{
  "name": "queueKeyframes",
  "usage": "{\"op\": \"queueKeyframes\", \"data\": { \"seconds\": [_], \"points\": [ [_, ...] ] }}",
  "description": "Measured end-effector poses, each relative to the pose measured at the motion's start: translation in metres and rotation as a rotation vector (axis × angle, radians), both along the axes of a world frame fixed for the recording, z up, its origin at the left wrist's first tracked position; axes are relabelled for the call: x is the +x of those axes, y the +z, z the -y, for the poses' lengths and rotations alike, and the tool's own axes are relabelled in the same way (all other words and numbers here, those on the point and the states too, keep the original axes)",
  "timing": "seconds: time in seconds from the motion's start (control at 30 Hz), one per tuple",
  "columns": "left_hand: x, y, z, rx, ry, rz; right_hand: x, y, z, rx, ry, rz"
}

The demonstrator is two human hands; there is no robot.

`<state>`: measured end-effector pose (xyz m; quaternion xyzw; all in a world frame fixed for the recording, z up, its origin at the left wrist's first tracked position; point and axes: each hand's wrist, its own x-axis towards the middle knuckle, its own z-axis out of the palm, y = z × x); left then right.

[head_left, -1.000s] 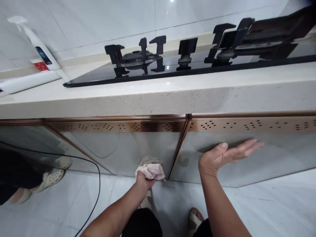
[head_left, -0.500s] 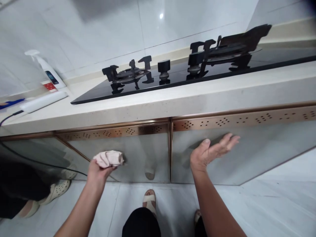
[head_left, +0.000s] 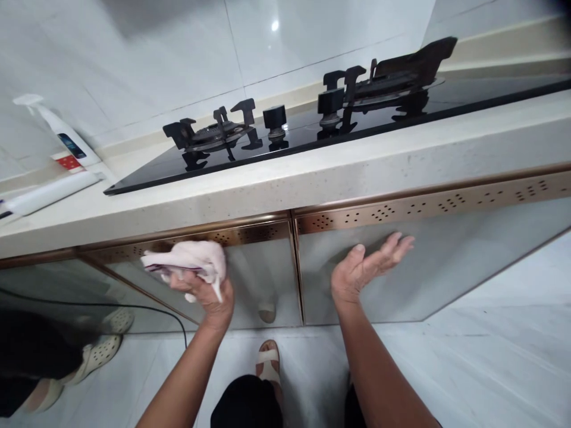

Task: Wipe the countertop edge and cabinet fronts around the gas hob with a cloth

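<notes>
While left grip curls | pink cloth bunches above it, touching

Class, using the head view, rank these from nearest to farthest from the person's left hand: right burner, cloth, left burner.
From the left hand:
1. Cloth: held in that hand.
2. Left burner: above the hand in the view, on the hob's left side.
3. Right burner: farther over, on the hob's right side.
</notes>
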<state>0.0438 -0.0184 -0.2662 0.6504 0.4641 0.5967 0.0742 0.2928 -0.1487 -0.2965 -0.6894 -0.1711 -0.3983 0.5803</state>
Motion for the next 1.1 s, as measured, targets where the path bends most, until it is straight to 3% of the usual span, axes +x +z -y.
{"op": "queueKeyframes", "data": {
  "seconds": [0.1,0.2,0.3,0.4,0.5,0.67,0.83,1.0,1.1],
  "points": [
    [0.02,-0.013,0.016,0.142,-0.006,-0.128,0.001,-0.001,0.001,-0.005,-0.009,0.013],
    [0.031,-0.028,0.028,0.24,-0.18,-0.35,0.001,-0.001,0.002,-0.011,-0.007,0.01],
    [0.04,-0.042,0.036,0.452,-0.266,-0.529,0.001,-0.001,0.004,-0.013,0.005,0.008],
    [0.047,-0.056,0.039,0.674,-0.272,-0.56,0.001,-0.002,0.006,-0.017,0.017,0.005],
    [0.047,-0.076,0.039,0.761,-0.349,-0.64,0.0,-0.002,0.007,-0.023,0.023,-0.002],
    [0.035,-0.122,0.04,0.824,-0.603,-1.066,0.002,-0.004,0.008,-0.042,0.009,0.022],
    [0.021,-0.167,0.033,0.7,-0.73,-1.286,0.004,-0.005,0.007,-0.063,-0.004,0.025],
    [-0.001,-0.196,0.016,0.222,-1.036,-1.567,0.001,-0.002,0.005,-0.051,-0.013,0.003],
    [-0.019,-0.203,0.009,0.013,-0.991,-1.641,0.0,0.0,0.004,-0.038,-0.005,-0.007]
  ]
}}
